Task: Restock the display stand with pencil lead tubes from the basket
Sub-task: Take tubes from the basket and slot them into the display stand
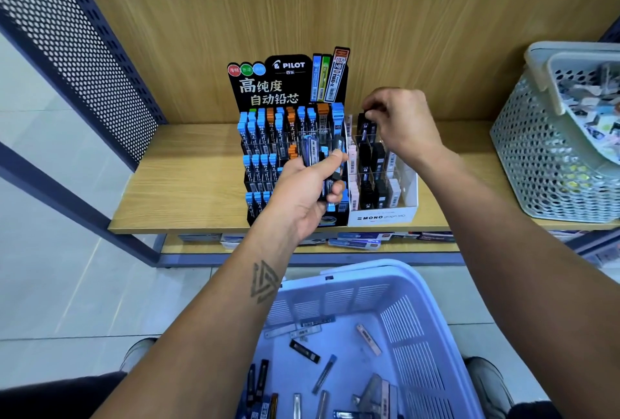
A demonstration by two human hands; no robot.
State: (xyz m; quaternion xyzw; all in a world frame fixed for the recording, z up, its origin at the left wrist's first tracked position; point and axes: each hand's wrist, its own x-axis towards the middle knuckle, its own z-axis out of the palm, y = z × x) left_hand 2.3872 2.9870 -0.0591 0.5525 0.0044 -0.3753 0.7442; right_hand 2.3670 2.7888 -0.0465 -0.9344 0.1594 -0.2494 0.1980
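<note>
Partly hidden, right hand [401, 120] pinches a black tube [364, 126]; left hand [310, 187] grips a tube bundle [313, 156].

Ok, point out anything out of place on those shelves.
On the lower shelf, a few flat packs lie loose and crooked beneath the two display stands, not racked. On the stands themselves nothing stands out.

The light is bright and even, with only soft shadows. The middle looks sharp. The edges bend and look a bit blurry
</note>
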